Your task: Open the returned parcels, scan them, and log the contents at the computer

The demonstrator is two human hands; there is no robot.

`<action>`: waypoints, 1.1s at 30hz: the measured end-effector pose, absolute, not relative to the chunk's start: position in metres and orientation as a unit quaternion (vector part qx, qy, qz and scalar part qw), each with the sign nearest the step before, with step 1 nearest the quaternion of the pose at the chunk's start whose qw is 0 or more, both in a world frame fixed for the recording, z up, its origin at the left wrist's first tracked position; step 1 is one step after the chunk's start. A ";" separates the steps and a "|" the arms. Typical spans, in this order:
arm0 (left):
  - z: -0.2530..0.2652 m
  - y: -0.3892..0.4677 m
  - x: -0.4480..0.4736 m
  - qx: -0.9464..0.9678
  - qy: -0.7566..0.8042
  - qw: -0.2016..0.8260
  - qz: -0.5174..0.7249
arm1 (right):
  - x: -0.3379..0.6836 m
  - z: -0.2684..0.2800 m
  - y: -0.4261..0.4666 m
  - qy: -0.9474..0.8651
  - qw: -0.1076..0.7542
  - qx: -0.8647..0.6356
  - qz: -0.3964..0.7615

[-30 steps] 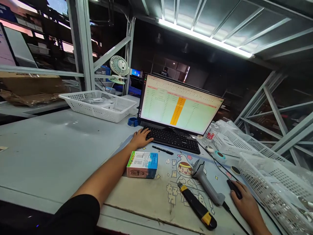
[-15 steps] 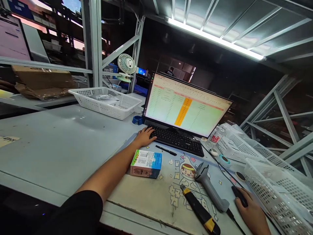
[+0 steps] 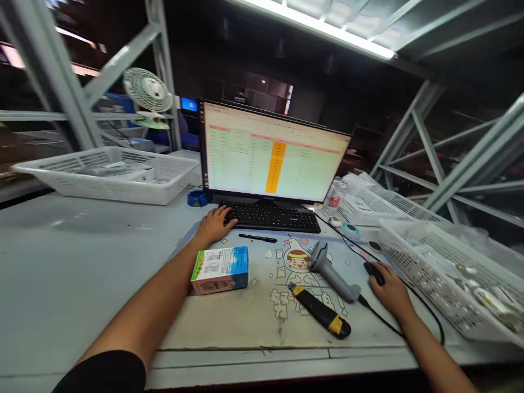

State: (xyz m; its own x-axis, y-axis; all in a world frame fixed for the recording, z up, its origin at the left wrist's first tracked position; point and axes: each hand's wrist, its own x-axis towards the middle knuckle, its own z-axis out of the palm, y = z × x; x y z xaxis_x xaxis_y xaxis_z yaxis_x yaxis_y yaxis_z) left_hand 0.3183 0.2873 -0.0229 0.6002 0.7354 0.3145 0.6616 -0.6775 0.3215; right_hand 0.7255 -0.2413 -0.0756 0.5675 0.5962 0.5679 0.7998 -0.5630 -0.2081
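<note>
My left hand (image 3: 213, 225) rests with fingers spread on the left end of a black keyboard (image 3: 272, 218). Under my right hand (image 3: 391, 289) is a black computer mouse (image 3: 374, 273), with the fingers curved over it. By my left forearm lies a small printed box (image 3: 221, 268) in white, blue and green. A grey barcode scanner (image 3: 333, 275) and a black and yellow utility knife (image 3: 319, 311) lie on the cartoon desk mat (image 3: 229, 322) between my hands. Just below the keyboard is a black pen (image 3: 257, 238).
A monitor (image 3: 245, 158) showing a spreadsheet stands behind the keyboard. To its left are a white plastic basket (image 3: 114, 188) and a blue tape roll (image 3: 197, 198). White baskets (image 3: 426, 289) line the right side, with a clear bottle (image 3: 335, 195) near the monitor. Metal rack posts (image 3: 426, 131) rise around the desk.
The camera view has turned right and levelled, so the desk things appear further left. Both hands stay at the keyboard and mouse.
</note>
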 end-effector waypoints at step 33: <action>-0.009 0.278 0.299 0.800 0.507 0.065 0.314 | 0.726 -0.079 -0.240 -0.421 0.218 -0.850 -0.229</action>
